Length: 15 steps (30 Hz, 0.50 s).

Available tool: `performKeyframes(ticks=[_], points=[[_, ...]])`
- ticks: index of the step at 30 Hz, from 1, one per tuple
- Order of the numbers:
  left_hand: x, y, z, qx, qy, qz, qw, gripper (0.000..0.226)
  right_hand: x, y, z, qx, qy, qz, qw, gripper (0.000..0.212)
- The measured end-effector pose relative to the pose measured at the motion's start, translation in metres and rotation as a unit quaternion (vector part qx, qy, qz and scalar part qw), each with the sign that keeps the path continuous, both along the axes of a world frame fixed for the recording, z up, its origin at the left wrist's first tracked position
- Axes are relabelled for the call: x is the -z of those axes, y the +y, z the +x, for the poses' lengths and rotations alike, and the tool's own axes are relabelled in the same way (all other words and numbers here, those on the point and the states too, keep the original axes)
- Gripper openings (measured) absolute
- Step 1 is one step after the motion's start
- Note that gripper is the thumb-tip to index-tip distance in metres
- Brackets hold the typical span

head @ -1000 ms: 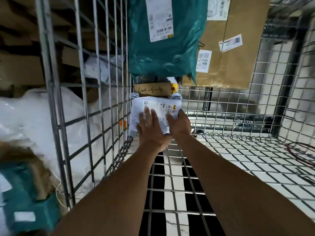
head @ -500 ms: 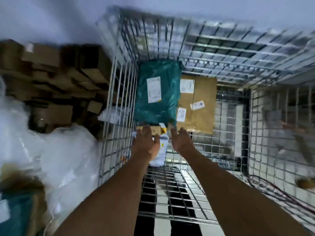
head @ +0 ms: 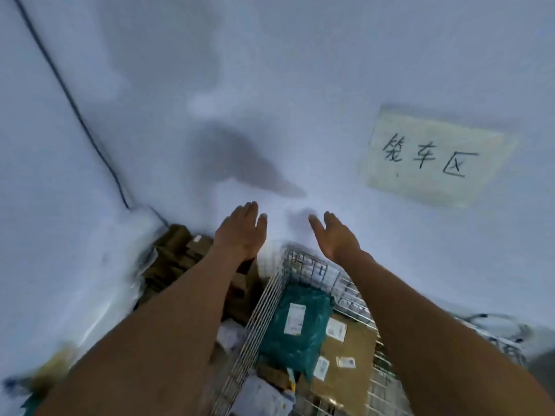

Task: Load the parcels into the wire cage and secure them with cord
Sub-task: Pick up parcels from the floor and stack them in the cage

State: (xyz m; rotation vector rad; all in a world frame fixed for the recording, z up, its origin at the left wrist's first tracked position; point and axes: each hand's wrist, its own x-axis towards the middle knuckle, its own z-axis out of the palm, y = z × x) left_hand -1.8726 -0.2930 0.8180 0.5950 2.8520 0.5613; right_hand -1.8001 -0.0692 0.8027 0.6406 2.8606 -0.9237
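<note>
The wire cage [head: 271, 291] sits low in the view against a white wall. Inside it a teal plastic parcel [head: 295, 325] stands beside a brown cardboard parcel [head: 348, 370], with a small brown box [head: 274, 375] and a white bag parcel [head: 261, 396] in front of them. My left hand [head: 241, 231] and my right hand [head: 336, 235] are raised above the cage with fingers straight and nothing in them. No cord is visible in either hand.
A pile of brown cardboard boxes [head: 180, 253] lies left of the cage, with white plastic bags [head: 99, 295] further left. A paper sign with handwriting [head: 432, 154] hangs on the wall. A dark cable [head: 75, 106] runs down the wall.
Both hands have let go of the white bag parcel and lifted up out of the cage. The view has tilted up from the cage floor to the wall.
</note>
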Motion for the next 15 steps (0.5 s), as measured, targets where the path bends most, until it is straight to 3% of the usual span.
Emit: performKeyframes(ticks=[7,15], points=[[-0.078,-0.249,0.021,-0.207,0.038,-0.003,0.978,0.058,-0.102,-0.191,-0.076,-0.21,0.07,0.047,0.974,0.076],[-0.072,-0.608,0.154,-0.476,0.043,0.028,0.878,0.064,-0.093,-0.554,-0.054,-0.444,0.053,0.023,0.894,0.077]])
